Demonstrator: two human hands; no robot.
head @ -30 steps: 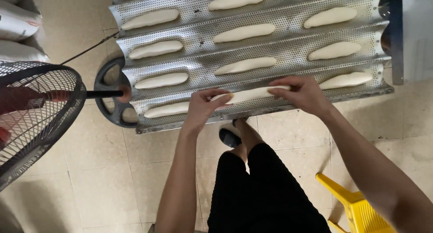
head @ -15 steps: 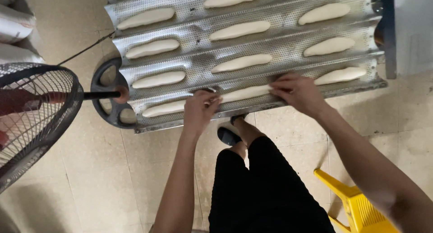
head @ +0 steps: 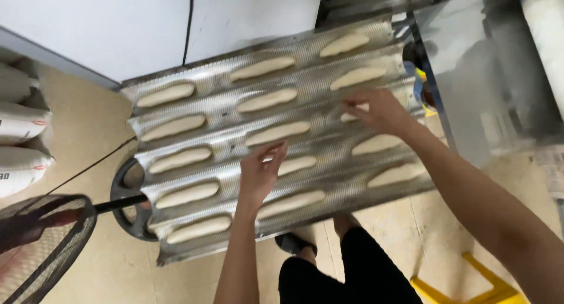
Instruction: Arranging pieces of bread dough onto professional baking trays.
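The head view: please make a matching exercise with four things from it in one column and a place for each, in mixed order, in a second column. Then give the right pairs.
Things:
1. left hand
2. right hand
3. fan
4. yellow stool

Places:
A. bottom left corner of the view
B. on a dough piece at the right of the tray
C. bottom right, on the floor
D. over the middle of the tray

Pairs: 1-D, 2-B, 3-A, 4-C
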